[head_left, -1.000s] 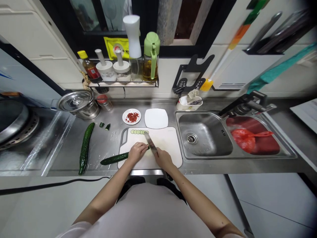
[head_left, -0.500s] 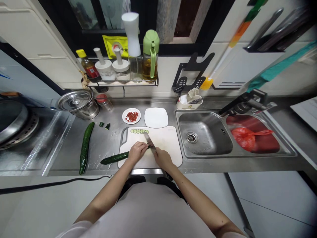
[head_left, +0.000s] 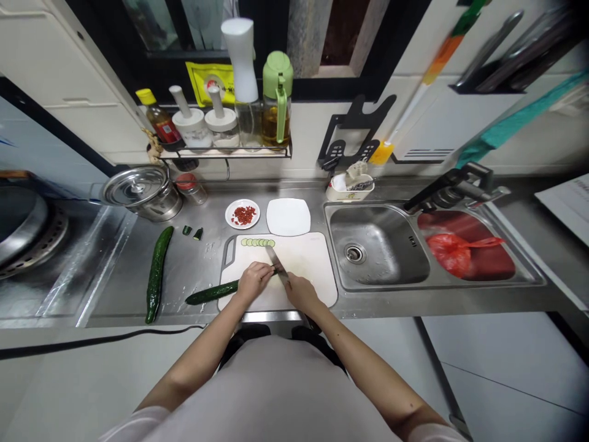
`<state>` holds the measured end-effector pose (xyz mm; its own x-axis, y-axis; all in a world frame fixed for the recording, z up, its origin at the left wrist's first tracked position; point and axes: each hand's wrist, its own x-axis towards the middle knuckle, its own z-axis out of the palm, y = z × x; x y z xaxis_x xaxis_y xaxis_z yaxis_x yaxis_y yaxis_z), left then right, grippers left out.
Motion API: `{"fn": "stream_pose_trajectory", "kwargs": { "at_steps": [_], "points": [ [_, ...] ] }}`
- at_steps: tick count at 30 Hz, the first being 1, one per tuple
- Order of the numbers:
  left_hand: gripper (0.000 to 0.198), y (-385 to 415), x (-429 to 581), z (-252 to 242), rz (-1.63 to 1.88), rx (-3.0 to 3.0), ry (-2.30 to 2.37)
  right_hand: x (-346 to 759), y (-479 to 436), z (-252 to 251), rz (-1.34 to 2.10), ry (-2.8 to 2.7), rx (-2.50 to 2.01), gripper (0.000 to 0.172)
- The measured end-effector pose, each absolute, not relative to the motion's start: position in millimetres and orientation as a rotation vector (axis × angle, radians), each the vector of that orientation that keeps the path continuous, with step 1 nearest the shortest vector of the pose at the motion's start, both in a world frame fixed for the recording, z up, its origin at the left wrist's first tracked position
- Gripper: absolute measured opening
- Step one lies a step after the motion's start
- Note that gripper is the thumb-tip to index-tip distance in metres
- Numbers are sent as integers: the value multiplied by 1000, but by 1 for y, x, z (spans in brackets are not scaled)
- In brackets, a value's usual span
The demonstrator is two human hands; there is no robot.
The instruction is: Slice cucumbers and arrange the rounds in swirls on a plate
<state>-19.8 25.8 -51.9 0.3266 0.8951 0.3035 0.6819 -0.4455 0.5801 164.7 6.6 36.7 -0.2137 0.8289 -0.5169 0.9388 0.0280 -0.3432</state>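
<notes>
A long dark green cucumber [head_left: 212,293] lies slanted over the left edge of the white cutting board [head_left: 317,267]. My left hand [head_left: 254,282] is closed on it near its right end. My right hand [head_left: 301,292] grips a knife [head_left: 277,263], whose blade lies across the cucumber's right end, close to my left fingertips. A row of pale round slices [head_left: 257,242] rests along the board's far left part, by the knife's tip. Behind the board are an empty white square plate [head_left: 288,217] and a small plate [head_left: 229,215] with red chopped pieces [head_left: 243,215].
Another cucumber [head_left: 157,273] and two green end pieces [head_left: 197,234] lie on the counter at the left. A lidded pot [head_left: 161,199] stands behind them. To the right is a double sink [head_left: 381,245] with a red bag [head_left: 451,253]. Above, a rack [head_left: 230,152] holds bottles.
The whole view has shifted slightly. Both hands keep nearly the same place on the cucumber and the knife; the row of slices looks the same.
</notes>
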Motion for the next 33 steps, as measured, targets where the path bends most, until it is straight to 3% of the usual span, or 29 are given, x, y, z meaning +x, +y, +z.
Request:
{"fn": "stream_pose_trajectory", "kwargs": {
  "at_steps": [33],
  "points": [
    [21,29,-20,-55,858,2263,1371,162,3,32,-930,2074,1818,32]
  ]
}}
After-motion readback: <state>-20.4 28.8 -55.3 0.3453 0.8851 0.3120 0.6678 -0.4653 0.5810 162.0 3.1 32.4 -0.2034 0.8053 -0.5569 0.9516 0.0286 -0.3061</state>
